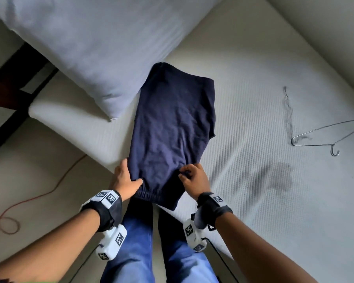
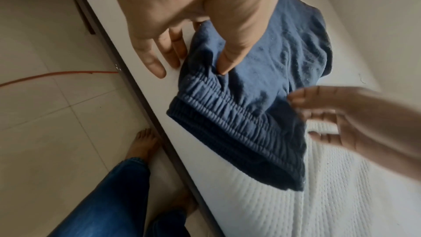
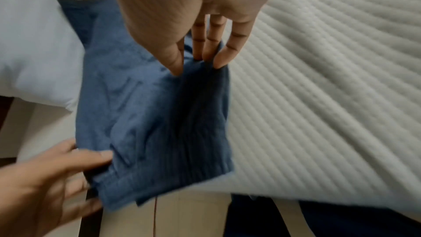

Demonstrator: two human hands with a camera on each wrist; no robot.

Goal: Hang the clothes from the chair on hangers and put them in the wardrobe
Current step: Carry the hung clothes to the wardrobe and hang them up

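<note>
I have my left hand (image 1: 124,181) pinching the navy shorts (image 1: 172,127) just above the elastic waistband (image 2: 227,114): in the left wrist view the thumb presses the cloth from above while the other fingers (image 2: 157,64) lie straight along the mattress edge beside it. My right hand (image 1: 194,180) grips the opposite side of the waist end, its thumb and fingertips (image 3: 218,60) closed on a bunched fold of the fabric.

The shorts lie flat on the white quilted mattress (image 1: 274,180), waist end nearest me at the bed's edge and slightly overhanging it, leg end pointing away and tucked against the corner of a pale pillow (image 1: 90,48). A bare wire hanger (image 1: 325,137) rests on the mattress well to the right of the shorts, touching neither the garment nor a hand. No box, basket or wardrobe appears in any view.

Only the head view shows the hanger, and dark smudges on the mattress cover near it. Only the left wrist view shows the gathered waistband clearly, plus a bare foot (image 2: 142,143) and jeans (image 2: 109,201) on the tiled floor (image 2: 45,114). An orange cable (image 1: 49,190) runs across that floor. The right wrist view is blurred.
</note>
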